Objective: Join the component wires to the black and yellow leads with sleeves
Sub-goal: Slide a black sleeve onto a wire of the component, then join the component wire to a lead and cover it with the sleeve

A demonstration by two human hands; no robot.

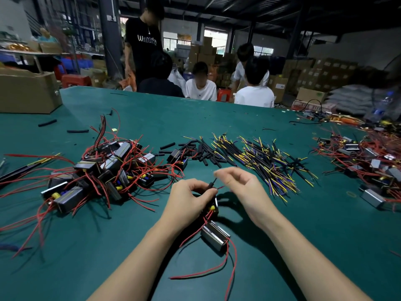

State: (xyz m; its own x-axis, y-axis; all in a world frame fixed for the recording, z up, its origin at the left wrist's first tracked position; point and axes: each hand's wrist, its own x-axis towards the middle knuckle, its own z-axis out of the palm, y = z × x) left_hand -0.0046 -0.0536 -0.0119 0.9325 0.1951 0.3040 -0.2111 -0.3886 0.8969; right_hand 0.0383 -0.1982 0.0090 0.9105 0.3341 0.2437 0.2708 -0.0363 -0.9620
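Note:
My left hand (191, 198) pinches a thin black sleeve (211, 185) and the red wire end (221, 187) of a component that hangs under it. That component (212, 208) is black with a yellow part. A second, metal-cased component (214, 234) lies on the mat just below, its red wires trailing toward me. My right hand (240, 185) hovers beside the sleeve tip, fingers curled and blurred; whether it pinches anything I cannot tell. Beyond my hands lie a spread of black and yellow leads (267, 161) and a heap of black sleeves (201, 152).
A pile of components with red wires (104, 170) sits at left, another pile (368, 157) at right. A cardboard box (28, 92) stands at the far left on the green mat (152, 118). Several people (201, 85) sit beyond the table's far edge.

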